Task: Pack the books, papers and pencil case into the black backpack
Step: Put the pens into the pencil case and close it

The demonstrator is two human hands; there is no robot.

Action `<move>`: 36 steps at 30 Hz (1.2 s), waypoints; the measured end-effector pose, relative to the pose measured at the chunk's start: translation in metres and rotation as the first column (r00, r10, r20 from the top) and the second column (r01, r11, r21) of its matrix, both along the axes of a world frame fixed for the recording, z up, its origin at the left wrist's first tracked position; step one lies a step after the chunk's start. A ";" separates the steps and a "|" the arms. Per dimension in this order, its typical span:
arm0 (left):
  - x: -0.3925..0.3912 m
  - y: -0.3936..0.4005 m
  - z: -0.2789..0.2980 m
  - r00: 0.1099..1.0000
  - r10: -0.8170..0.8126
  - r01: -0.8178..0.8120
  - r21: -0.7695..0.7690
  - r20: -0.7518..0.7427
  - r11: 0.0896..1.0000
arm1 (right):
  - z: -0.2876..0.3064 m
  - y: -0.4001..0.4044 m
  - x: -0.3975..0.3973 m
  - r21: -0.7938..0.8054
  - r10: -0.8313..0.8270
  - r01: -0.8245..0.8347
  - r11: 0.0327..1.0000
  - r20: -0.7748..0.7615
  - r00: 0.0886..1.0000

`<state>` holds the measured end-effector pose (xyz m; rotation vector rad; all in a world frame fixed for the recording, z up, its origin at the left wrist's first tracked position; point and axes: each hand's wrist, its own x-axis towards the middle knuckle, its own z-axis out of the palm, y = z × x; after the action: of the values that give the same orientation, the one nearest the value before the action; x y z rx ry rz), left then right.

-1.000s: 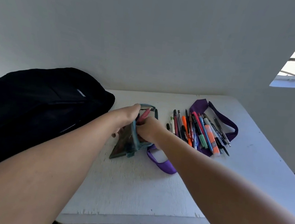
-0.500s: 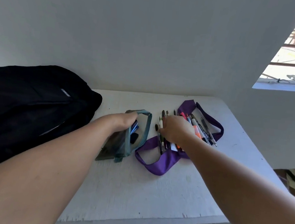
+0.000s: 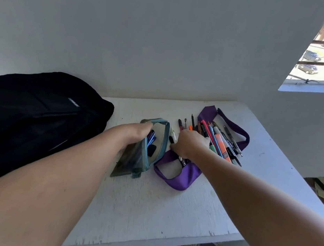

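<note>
On the white painted counter (image 3: 167, 205), the left hand (image 3: 135, 132) pinches open the translucent teal zip pencil case (image 3: 143, 153) just right of the black fabric backpack (image 3: 25, 118), while the right hand's (image 3: 190, 143) grip curls onto loose pens (image 3: 220, 142) lying on a purple strap (image 3: 179, 176) beside the case.

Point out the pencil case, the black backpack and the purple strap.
pencil case (image 3: 132, 160): head view, its clear side panel.
black backpack (image 3: 25, 116): head view, middle of its front.
purple strap (image 3: 183, 178): head view, its near loop.
</note>
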<state>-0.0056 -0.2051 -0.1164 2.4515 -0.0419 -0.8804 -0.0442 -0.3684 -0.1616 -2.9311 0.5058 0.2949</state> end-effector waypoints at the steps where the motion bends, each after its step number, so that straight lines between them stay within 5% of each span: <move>1: 0.000 0.000 0.001 1.000 0.000 0.000 0.002 0.002 1.000 | 0.001 0.001 0.001 -0.003 -0.002 0.002 1.000 -0.014 1.000; 5: 0.000 -0.001 0.001 1.000 0.019 -0.020 -0.007 -0.008 1.000 | 0.004 0.005 0.001 0.054 -0.041 0.040 0.998 0.023 0.999; 10: -0.004 -0.002 0.001 0.996 0.084 -0.083 -0.049 0.008 0.995 | 0.017 0.014 0.003 0.375 -0.225 0.075 0.924 0.376 0.899; 13: -0.007 -0.002 0.004 0.994 0.105 -0.104 -0.090 0.006 0.991 | 0.022 0.028 0.001 0.703 -0.451 0.057 0.708 0.388 0.804; 15: -0.008 -0.001 0.006 0.991 0.130 -0.135 -0.167 -0.037 0.977 | 0.021 0.043 -0.003 0.895 -0.568 0.077 0.440 0.211 0.796; 16: -0.009 -0.002 0.008 0.987 0.149 -0.156 -0.191 -0.054 0.969 | 0.018 0.049 -0.004 0.943 -0.571 0.088 0.321 0.118 0.813; 18: -0.013 0.001 0.014 0.977 0.196 -0.209 -0.200 -0.086 0.957 | 0.007 0.062 -0.004 0.965 -0.503 0.120 0.232 0.013 0.864; 19: -0.016 0.003 0.017 0.969 0.220 -0.239 -0.215 -0.108 0.947 | 0.001 0.067 -0.003 0.955 -0.450 0.136 0.264 -0.003 0.893; 24: -0.017 0.009 0.024 0.949 0.280 -0.311 -0.279 -0.146 0.908 | -0.001 0.073 0.002 0.690 -0.041 -0.011 0.723 0.058 0.997; 28: -0.025 0.006 0.027 0.957 0.257 -0.281 -0.196 -0.138 0.940 | 0.016 0.068 0.003 0.408 0.211 -0.228 0.884 0.088 0.974; 32: -0.029 0.001 0.032 0.974 0.203 -0.214 -0.120 -0.102 0.969 | 0.019 0.034 0.003 0.385 0.076 -0.158 0.909 0.219 0.973; 36: -0.029 -0.002 0.036 0.984 0.145 -0.158 -0.121 -0.106 0.980 | 0.017 -0.014 0.002 0.189 -0.095 0.029 0.982 0.352 0.931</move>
<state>-0.0345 -0.2073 -0.0802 2.2566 0.1182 -0.8993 -0.0426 -0.3822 -0.1448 -2.6948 0.4847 -0.1953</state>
